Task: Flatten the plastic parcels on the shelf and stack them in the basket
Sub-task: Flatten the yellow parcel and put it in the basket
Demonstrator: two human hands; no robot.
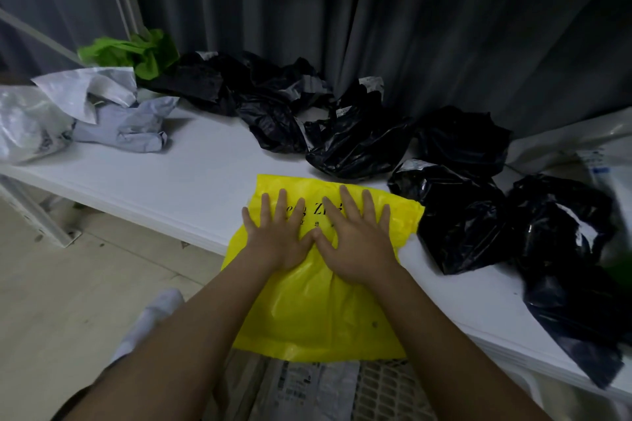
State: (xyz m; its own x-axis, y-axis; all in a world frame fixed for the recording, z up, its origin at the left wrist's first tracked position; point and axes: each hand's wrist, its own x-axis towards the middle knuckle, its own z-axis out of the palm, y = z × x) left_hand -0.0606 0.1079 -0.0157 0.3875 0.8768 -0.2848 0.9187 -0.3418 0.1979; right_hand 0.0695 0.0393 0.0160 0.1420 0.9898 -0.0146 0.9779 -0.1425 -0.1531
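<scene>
The parcel (pixel 318 290) under the fingers (pixel 284 205) is yellow with black lettering. Beyond the fingers, crumpled parcels are black (pixel 359 143), grey (pixel 123 126) and green (pixel 136 53). The shelf (pixel 171 181) is white.

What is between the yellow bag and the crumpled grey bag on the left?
Only bare white shelf lies between the yellow bag and the grey bag, in the head view.

Home storeroom corner, grey curtain (pixel 376 10), white shelf (pixel 154 181), crumpled parcel bags (pixel 359 143)
</scene>
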